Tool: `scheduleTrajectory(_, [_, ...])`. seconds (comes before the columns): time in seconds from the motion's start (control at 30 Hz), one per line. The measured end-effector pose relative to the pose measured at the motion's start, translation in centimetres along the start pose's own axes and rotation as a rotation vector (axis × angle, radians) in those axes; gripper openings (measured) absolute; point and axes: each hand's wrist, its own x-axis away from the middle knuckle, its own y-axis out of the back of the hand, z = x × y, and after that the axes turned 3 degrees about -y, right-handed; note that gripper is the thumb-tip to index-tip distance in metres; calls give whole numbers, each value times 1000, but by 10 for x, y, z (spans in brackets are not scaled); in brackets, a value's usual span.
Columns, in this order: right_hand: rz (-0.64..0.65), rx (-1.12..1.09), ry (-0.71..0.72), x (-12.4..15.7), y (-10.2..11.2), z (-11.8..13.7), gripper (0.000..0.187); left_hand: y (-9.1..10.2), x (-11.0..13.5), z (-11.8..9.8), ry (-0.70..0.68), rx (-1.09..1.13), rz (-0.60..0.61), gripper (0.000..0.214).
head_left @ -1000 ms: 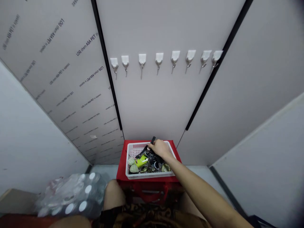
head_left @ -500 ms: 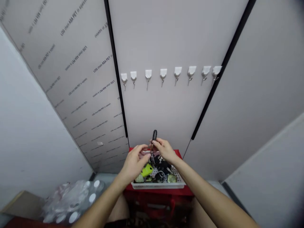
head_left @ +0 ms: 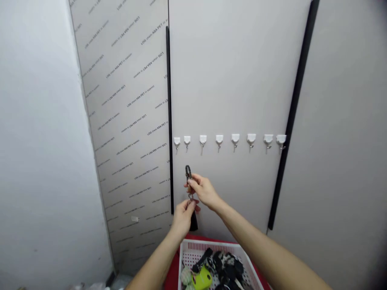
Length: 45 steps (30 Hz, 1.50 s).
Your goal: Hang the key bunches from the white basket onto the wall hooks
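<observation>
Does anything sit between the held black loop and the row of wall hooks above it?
Nothing visible does. The right hand holds the black loop below the white hooks, with only pale panel showing between. The left hand is lower.

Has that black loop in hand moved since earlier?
Yes: the black loop has risen toward the white hooks and shifted left, now appearing below the second from the left.

The right hand (head_left: 204, 191) has its grip closed on a black loop-topped keychain (head_left: 188, 172); just below, the left hand (head_left: 181, 220) pinches it near its small silver metal ring (head_left: 190, 197). A flat black tag (head_left: 194, 223) hangs beneath. Near them, a white perforated plastic basket (head_left: 180, 264) holds a lime-green case (head_left: 202, 278) left of black items (head_left: 231, 270). Farther, eight white hooks (head_left: 235, 137) line a pale panel (head_left: 238, 80).
</observation>
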Motion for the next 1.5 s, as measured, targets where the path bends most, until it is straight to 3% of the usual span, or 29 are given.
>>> scheduleTrajectory(0.2, [-32,25,65,-54,-15,22,9,23,-34,-18,-105,43,-208,27])
scheduleTrajectory(0.33, [-58,37,36,-80,-23,27,7,34,-56,-21,-129,41,-263,22])
scheduleTrajectory(0.53, [-69,102,-65,-95,-22,24,13,41,-79,-9,-115,-54,-295,24])
scheduleTrajectory(0.8, [-121,246,-80,-98,-15,6,20,42,-80,-8,-63,-291,-261,22])
scheduleTrajectory(0.97, [-135,492,-1,-60,-2,-20,21,47,-69,0,-75,-285,-220,23])
scheduleTrajectory(1.07, [57,574,-53,-13,8,-53,25,46,-46,20,-75,-326,-181,29])
scheduleTrajectory(1.13, [215,620,-95,25,11,-78,25,41,-19,36,-47,-411,-54,30])
scheduleTrajectory(1.2, [333,673,-121,61,12,-101,23,34,11,51,-22,-549,154,27])
scheduleTrajectory(1.33, [399,817,-83,109,11,-136,23,14,60,74,-10,-926,546,27])
scheduleTrajectory(1.5, [336,1049,-30,122,22,-156,34,-8,78,83,-46,-1299,602,45])
